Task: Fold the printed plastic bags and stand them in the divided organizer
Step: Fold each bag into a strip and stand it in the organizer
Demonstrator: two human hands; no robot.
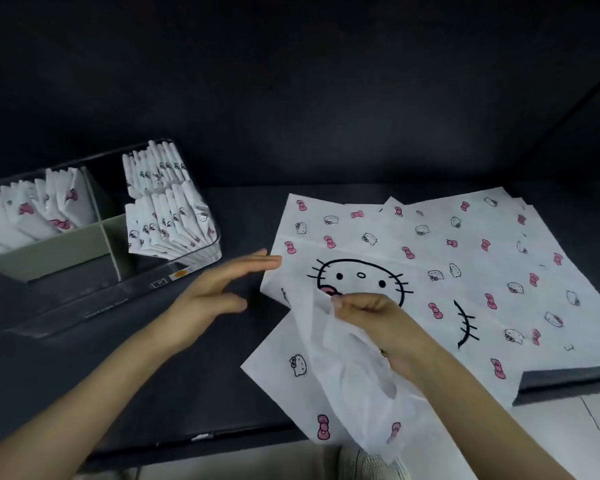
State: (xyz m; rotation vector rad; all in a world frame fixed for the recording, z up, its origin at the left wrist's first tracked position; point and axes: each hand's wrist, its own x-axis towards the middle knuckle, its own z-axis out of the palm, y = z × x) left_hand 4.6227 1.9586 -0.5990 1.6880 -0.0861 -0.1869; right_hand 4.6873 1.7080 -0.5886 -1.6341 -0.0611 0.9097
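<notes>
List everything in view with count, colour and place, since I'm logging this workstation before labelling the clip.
divided organizer: one, clear walls with grey-green dividers, left on the table.
folded bags: many, exact count unclear, white with pink and black print, standing in the organizer's compartments.
flat bags: a loose stack, count unclear, white with pink bows and black cat faces, right on the table.
lifted bag: one, same print, crumpled at the stack's near edge.
table: one, dark.
floor: pale, lower right.
shoe: one, whitish, bottom edge.
left hand: fingers straight, between the organizer and the flat bags.
right hand: pinches the lifted bag.
</notes>
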